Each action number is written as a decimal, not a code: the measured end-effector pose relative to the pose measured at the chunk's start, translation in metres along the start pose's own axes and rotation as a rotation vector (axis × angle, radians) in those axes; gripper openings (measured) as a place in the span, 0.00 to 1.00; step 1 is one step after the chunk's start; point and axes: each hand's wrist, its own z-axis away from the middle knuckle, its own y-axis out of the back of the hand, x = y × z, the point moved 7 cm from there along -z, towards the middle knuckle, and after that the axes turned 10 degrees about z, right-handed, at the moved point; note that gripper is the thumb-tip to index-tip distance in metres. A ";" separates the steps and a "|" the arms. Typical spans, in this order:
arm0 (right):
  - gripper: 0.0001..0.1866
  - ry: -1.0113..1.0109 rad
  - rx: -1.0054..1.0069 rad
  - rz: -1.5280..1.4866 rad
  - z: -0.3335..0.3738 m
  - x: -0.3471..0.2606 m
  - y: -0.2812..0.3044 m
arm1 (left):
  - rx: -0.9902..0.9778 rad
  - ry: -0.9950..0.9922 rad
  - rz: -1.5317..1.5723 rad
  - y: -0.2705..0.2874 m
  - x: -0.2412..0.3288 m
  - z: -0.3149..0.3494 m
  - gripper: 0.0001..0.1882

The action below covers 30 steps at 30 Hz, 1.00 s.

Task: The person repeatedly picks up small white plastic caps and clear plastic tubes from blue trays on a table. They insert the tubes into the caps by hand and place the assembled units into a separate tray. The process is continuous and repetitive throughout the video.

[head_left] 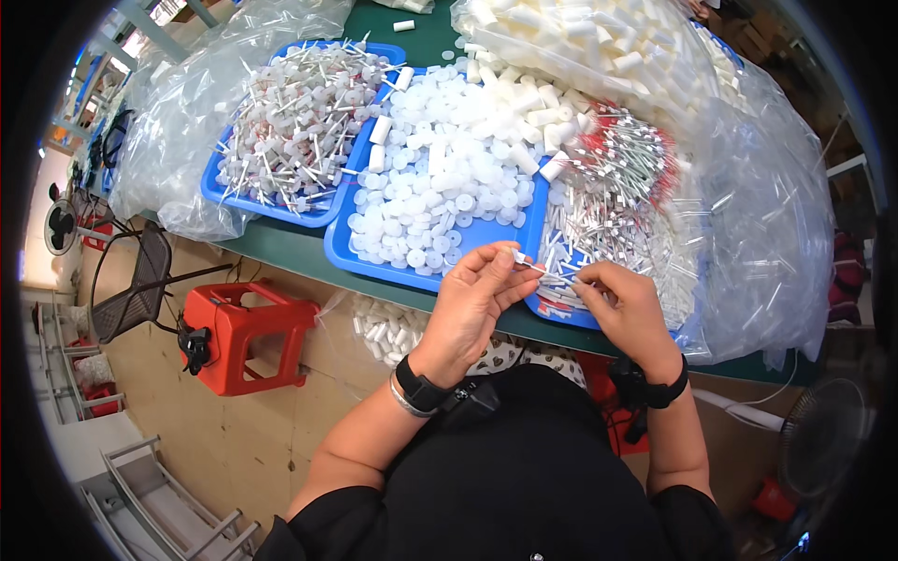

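Observation:
Near the front edge of the table, my left hand (470, 307) pinches a small white stick-like piece (524, 261) between thumb and fingers. My right hand (629, 310) is just to its right, thumb and forefinger brought together; what lies between them is too small to make out. Both hands hover over the front of a right-hand blue tray (578, 319) heaped with thin white sticks (645, 241) and a bundle of red-and-white wired pieces (622, 154). Beside my left hand, a middle blue tray (491, 232) holds translucent white discs (412, 210) and white foam-like cylinders (543, 117).
A left blue tray (213, 194) is piled with discs fitted on sticks (295, 126). Clear plastic bags (767, 224) flank the trays, and a large bag of cylinders (599, 42) lies behind. Below the green table (281, 245) stand a red stool (220, 351) and a chair (140, 280).

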 end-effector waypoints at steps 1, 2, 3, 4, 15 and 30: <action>0.05 -0.026 -0.001 -0.032 0.001 -0.002 0.004 | 0.005 -0.007 0.000 -0.001 0.000 0.000 0.13; 0.04 -0.001 0.011 -0.030 0.002 -0.004 0.005 | 0.010 -0.014 -0.001 -0.002 0.000 0.000 0.13; 0.04 0.025 0.023 -0.029 0.002 -0.006 0.006 | 0.006 -0.010 0.003 -0.003 0.000 0.000 0.13; 0.04 0.052 0.034 -0.028 0.003 -0.009 0.007 | 0.003 -0.006 0.006 -0.004 -0.001 0.000 0.13; 0.04 0.107 0.078 -0.069 0.003 -0.013 0.003 | -0.038 0.075 -0.066 -0.008 -0.018 0.004 0.17; 0.10 0.202 0.023 -0.023 0.000 -0.032 -0.014 | -0.038 -0.142 -0.449 -0.018 0.028 0.009 0.13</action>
